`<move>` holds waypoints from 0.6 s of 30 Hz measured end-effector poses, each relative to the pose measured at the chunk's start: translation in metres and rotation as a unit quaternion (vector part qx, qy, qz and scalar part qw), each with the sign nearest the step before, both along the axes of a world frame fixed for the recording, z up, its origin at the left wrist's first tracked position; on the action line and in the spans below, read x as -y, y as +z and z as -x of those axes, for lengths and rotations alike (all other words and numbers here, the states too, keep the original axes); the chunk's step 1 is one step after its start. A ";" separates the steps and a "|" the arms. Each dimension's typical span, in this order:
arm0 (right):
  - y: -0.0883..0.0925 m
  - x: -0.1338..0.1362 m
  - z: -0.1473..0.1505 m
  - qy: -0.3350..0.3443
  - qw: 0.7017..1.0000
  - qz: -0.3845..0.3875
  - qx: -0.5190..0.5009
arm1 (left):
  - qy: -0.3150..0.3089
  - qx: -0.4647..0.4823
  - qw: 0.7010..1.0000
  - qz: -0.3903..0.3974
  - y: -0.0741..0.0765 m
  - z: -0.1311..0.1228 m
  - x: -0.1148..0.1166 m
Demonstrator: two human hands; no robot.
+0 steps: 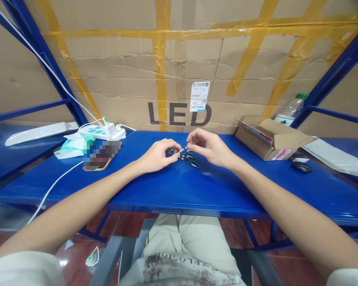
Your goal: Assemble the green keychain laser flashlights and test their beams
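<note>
Both hands are working close together just above the blue table [179, 186]. The left hand [158, 155] is pinching a small green clip [169, 151], with the fingers closed on it. The right hand [211, 149] is pinching a small silver piece [184, 149], almost touching the clip. The silver piece's long axis is running crosswise, pointing from the right fingertips toward the left hand. I'd judge this pair to be mid-joining. Green carabiners [194, 163] and metal bits [181, 157] are lying loose just beneath the right hand, seemingly not yet joined. Farther out, a phone [100, 161] is sitting left of the left hand and a cardboard box [271, 139] right of the right hand.
</note>
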State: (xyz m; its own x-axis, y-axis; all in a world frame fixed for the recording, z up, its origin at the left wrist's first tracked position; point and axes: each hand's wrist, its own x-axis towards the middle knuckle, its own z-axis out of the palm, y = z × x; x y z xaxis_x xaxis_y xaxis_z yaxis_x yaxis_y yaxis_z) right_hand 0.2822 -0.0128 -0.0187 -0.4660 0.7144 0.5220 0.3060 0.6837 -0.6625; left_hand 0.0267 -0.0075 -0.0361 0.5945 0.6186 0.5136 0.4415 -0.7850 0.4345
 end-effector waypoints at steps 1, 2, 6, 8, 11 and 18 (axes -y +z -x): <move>-0.002 0.000 0.001 0.008 1.000 0.009 -0.008 | -0.004 -0.001 1.000 -0.002 0.000 0.000 0.001; -0.003 0.001 0.003 0.017 1.000 0.014 -0.011 | -0.008 0.000 1.000 -0.004 0.001 0.000 0.001; -0.006 0.002 0.006 0.030 0.999 0.016 -0.005 | -0.016 0.004 1.000 0.001 0.002 -0.001 0.003; -0.006 0.002 0.006 0.029 0.999 0.022 -0.007 | -0.019 0.011 1.000 0.012 0.002 -0.002 0.004; -0.006 0.002 0.006 0.021 0.999 0.026 -0.003 | -0.018 0.024 0.999 0.037 0.002 -0.002 0.004; -0.003 0.005 0.005 0.000 0.999 -0.020 0.045 | -0.001 0.028 0.999 0.044 0.001 -0.002 0.003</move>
State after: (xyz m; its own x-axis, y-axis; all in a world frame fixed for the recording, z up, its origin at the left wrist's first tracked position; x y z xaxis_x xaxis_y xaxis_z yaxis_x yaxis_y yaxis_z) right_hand 0.2771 -0.0177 -0.0213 -0.5127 0.6935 0.5062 0.3637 0.7095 -0.6036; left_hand 0.0288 -0.0109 -0.0349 0.5670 0.6623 0.4898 0.4136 -0.7431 0.5261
